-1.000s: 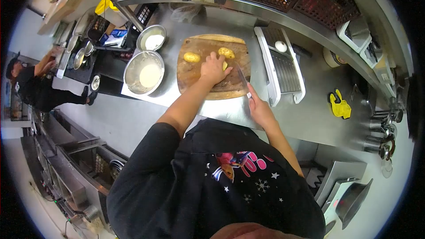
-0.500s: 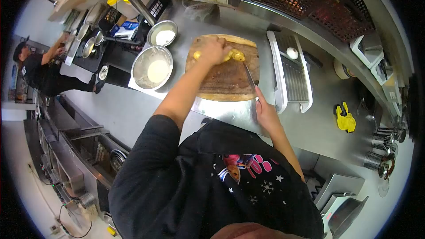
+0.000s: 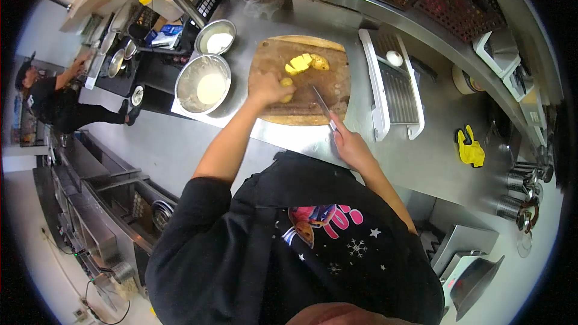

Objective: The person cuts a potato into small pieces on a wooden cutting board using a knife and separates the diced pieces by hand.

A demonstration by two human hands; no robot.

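Observation:
My left hand is on the left part of a wooden cutting board, its fingers closed on a yellow potato piece. Motion blurs this hand a little. In my right hand is a knife, gripped by its handle near the board's front edge. The blade points up and left over the wood, apart from the potato. Farther back on the board lie cut yellow potato chunks, beside a rounded potato end with spotted skin.
Left of the board stand a large metal bowl and a smaller one, both with white contents. A white-framed slotted tray holds a round white object. A yellow-and-black cloth lies right. Another person works far left.
My left hand has moved toward me and left, away from the cut chunks, and now has a potato piece. The knife has drawn back from the potato with my right hand.

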